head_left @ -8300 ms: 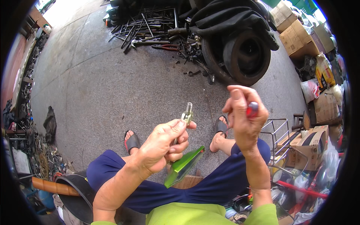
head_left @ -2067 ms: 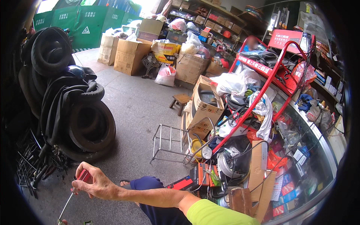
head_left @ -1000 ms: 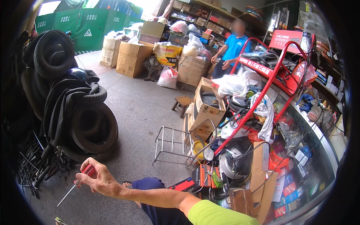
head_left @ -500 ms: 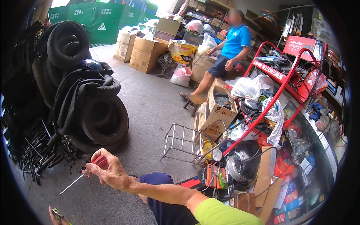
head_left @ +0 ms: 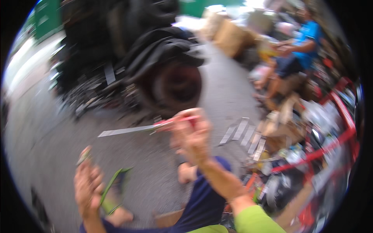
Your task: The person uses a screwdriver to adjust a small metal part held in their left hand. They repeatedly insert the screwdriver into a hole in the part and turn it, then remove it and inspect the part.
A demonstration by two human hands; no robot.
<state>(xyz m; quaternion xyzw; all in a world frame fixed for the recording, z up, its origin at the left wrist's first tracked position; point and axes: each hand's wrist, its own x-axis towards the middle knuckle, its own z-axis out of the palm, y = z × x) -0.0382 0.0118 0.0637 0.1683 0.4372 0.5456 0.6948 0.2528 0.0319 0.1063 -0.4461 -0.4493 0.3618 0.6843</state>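
My right hand is closed around the red handle of a screwdriver. Its blade, smeared by motion, points left across the grey floor. Lower left, my left hand is raised with its fingers together. A small pale, partly shiny thing shows at its fingertips, too blurred to name. Just right of that hand is a thin bright green strip, bent at its top; whether the hand holds it I cannot tell. The screwdriver tip is above and to the right of my left fingertips, apart from them.
Black tyres are piled ahead, with dark loose parts beside them. A wire rack stands to the right, near cardboard boxes and a red-framed stand. A person in a blue shirt sits at the far right.
The view has swung left and blurred. My left hand has come up from the lower edge into fuller view. The screwdriver, still in my right hand, now lies nearly level.
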